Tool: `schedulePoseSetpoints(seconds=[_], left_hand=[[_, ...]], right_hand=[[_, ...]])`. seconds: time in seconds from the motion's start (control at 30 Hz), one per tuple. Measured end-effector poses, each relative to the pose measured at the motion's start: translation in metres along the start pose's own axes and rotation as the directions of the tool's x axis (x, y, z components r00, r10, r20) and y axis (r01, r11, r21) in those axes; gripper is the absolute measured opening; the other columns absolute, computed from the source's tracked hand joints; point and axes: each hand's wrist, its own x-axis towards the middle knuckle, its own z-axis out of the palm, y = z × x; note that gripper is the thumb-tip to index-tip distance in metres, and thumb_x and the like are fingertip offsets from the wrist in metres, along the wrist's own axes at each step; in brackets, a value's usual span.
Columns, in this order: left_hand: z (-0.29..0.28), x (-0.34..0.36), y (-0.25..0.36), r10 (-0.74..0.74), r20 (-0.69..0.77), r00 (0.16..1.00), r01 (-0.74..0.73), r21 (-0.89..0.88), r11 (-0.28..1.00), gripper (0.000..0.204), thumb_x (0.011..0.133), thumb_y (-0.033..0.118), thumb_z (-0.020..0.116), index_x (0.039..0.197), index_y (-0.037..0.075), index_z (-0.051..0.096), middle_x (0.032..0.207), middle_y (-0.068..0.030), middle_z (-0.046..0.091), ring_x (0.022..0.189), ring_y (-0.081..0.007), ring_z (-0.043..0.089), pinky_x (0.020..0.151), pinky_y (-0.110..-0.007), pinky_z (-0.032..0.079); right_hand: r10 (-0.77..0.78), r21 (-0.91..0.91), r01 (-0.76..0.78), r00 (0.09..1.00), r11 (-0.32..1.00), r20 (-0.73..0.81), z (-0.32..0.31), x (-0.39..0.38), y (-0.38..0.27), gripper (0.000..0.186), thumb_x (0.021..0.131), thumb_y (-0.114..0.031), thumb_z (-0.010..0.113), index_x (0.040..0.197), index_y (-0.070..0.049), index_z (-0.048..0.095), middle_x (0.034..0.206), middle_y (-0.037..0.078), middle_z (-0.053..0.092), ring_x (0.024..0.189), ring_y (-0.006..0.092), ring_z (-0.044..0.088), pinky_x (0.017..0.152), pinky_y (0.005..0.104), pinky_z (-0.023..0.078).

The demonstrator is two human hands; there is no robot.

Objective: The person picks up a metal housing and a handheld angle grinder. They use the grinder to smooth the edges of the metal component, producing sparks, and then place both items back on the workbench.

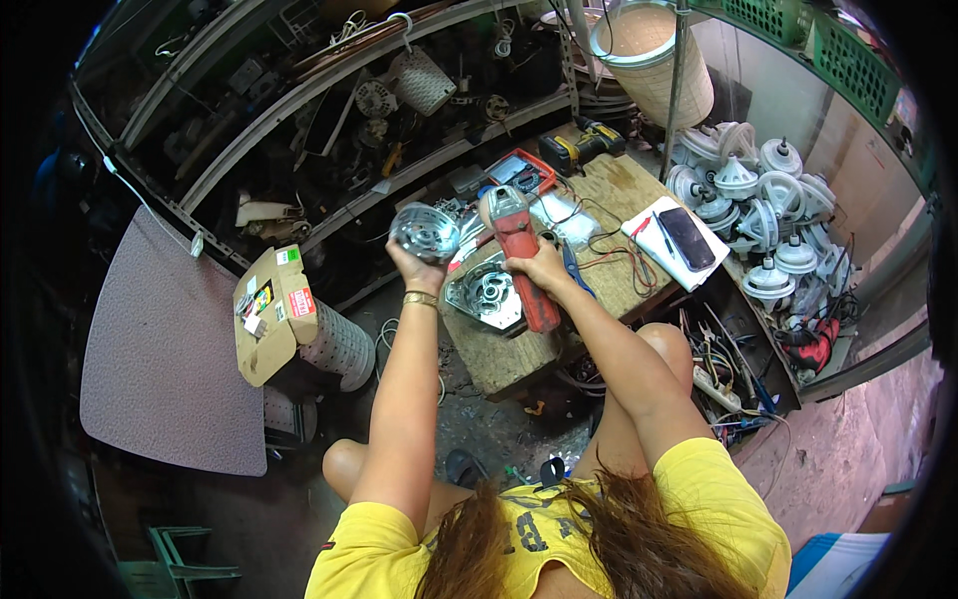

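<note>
My left hand (419, 268) grips a round, shiny metal housing (425, 232) from below and holds it up left of the bench. In my right hand (540, 268) is a red handheld power tool (515, 240) with a greyish head, its body lying lengthwise over the bench top. Just left of that tool, a metal motor casing (489, 296) with a round centre rests on the wooden bench (609, 190). The tool's exact kind is hard to make out.
A yellow-and-black drill (581, 147), a red tray (524, 170) and a phone (686, 238) on papers lie on the bench. Several white pulley-like parts (773, 215) pile up at right. At left are a cardboard box (277, 314) and a grey tabletop (170, 349). Cluttered shelves (369, 100) stand behind.
</note>
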Motion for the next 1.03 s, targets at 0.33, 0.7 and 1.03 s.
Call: schedulePoseSetpoints(seconds=[0.33,0.7,1.03], left_hand=[[-0.063,-0.025,0.021,0.093,0.348,0.933,0.014,-0.291,0.957,0.078,0.078,0.067,0.035,0.129,0.013,0.054,0.132,-0.0163,0.053,0.119,-0.0432,0.048,0.096,-0.063,0.039],[-0.045,-0.016,0.031,-0.045,0.237,0.97,0.023,0.097,0.995,0.065,0.09,0.059,0.04,0.14,0.017,0.039,0.136,-0.0124,0.047,0.121,-0.0351,0.048,0.099,-0.057,0.039],[-0.024,-0.006,0.064,0.322,0.223,0.92,-0.051,0.883,-0.467,0.076,0.082,0.041,0.065,0.146,0.017,0.032,0.14,-0.0196,0.043,0.127,-0.0391,0.042,0.109,-0.044,0.03]], right_hand=[[-0.132,0.06,0.132,0.991,0.989,-0.009,0.001,0.004,0.007,0.081,0.056,-0.028,0.087,0.121,0.006,0.053,0.114,0.022,0.063,0.103,0.0297,0.063,0.089,0.0362,0.05],[-0.153,0.12,0.156,0.988,0.98,-0.037,-0.009,0.001,-0.008,0.071,0.06,-0.018,0.085,0.121,0.002,0.054,0.107,0.015,0.065,0.093,0.0247,0.065,0.082,0.0349,0.053],[-0.193,-0.009,0.193,0.98,0.981,-0.045,-0.012,0.003,0.002,0.065,0.067,-0.017,0.081,0.122,0.002,0.052,0.107,0.014,0.065,0.09,0.0226,0.065,0.079,0.0347,0.053]])
